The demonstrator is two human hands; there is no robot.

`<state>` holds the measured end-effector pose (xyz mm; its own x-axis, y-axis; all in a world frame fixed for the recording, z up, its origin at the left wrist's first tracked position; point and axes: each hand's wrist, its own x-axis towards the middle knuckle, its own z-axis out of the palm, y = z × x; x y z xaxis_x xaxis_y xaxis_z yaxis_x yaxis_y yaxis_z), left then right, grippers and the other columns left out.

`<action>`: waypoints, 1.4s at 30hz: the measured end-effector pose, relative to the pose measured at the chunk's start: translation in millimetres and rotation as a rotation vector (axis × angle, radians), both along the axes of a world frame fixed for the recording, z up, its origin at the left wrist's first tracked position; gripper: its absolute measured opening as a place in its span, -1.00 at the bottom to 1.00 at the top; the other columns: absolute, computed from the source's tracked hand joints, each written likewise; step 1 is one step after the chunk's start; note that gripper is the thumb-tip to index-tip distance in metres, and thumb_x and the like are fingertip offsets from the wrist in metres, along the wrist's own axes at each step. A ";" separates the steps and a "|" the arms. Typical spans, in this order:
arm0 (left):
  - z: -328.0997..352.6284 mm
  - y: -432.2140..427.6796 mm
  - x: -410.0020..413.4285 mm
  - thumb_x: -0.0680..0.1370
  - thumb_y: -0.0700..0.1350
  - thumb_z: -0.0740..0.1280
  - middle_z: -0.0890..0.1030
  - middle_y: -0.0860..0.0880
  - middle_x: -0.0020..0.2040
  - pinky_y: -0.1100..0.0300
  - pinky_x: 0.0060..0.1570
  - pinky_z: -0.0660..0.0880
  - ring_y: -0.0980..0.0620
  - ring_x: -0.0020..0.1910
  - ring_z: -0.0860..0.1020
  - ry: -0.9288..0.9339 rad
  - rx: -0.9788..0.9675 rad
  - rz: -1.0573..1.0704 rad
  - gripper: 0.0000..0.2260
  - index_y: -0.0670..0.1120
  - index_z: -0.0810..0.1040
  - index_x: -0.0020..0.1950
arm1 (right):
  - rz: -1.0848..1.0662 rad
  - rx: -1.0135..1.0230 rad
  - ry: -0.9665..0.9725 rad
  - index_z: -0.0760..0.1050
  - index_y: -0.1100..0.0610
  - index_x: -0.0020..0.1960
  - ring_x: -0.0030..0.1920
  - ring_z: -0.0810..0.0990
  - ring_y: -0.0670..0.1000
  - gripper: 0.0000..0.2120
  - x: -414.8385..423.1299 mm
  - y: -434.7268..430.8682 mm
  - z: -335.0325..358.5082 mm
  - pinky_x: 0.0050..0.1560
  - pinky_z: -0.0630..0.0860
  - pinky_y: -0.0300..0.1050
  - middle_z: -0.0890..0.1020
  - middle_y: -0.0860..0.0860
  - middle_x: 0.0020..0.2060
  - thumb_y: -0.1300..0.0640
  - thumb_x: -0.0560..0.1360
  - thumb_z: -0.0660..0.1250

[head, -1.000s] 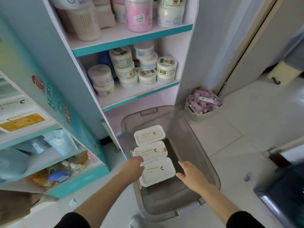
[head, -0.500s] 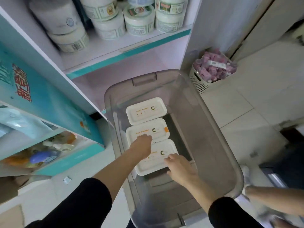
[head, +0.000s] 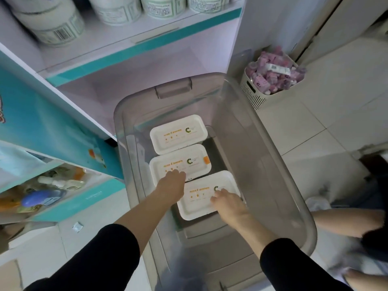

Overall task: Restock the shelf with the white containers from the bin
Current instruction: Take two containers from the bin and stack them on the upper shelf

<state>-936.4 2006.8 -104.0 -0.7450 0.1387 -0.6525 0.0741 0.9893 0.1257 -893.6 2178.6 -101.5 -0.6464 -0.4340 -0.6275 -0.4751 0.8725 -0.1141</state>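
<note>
Three white containers in the clear bin (head: pixel 273 156) on the floor, below the shelf (head: pixel 136 45): far container (head: pixel 178 133), middle container (head: pixel 182 162), near container (head: pixel 199 198) (sits askew, shifted right). Left hand (head: pixel 171 183) at the near container's left edge, fingers curled down out of sight, grip cannot be told. Right hand (head: pixel 227 203) lies flat on its lid, fingers relaxed.
</note>
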 end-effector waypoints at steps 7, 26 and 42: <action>-11.7 16.7 2.6 0.56 -0.26 0.17 0.42 -0.12 0.22 0.06 0.09 0.51 -0.08 0.20 0.44 0.123 -0.090 -0.020 -0.62 -0.11 0.21 0.36 | -0.125 0.065 0.023 0.35 0.25 0.25 0.18 0.43 0.16 -0.66 -0.2 29.7 -2.8 -0.07 0.48 0.03 0.46 0.20 0.17 0.33 0.49 0.13; 24.4 12.8 -24.7 0.54 -0.28 0.20 0.48 -0.11 0.20 0.10 0.13 0.51 -0.06 0.18 0.49 0.156 -0.089 -0.045 -0.68 -0.14 0.38 0.30 | 0.026 0.021 0.076 0.37 0.26 0.24 0.17 0.45 0.18 -0.65 -7.7 30.9 47.5 0.03 0.50 0.08 0.46 0.20 0.18 0.35 0.46 0.18; 191.7 -19.3 -14.5 0.53 -0.28 0.18 0.42 -0.12 0.25 0.08 0.21 0.43 -0.08 0.22 0.42 0.377 -0.008 0.016 -0.68 -0.14 0.37 0.29 | -0.106 -0.100 0.332 0.35 0.16 0.26 0.14 0.47 0.06 -0.69 -4.7 35.8 224.5 0.07 0.48 -0.05 0.49 0.08 0.20 0.15 0.53 0.19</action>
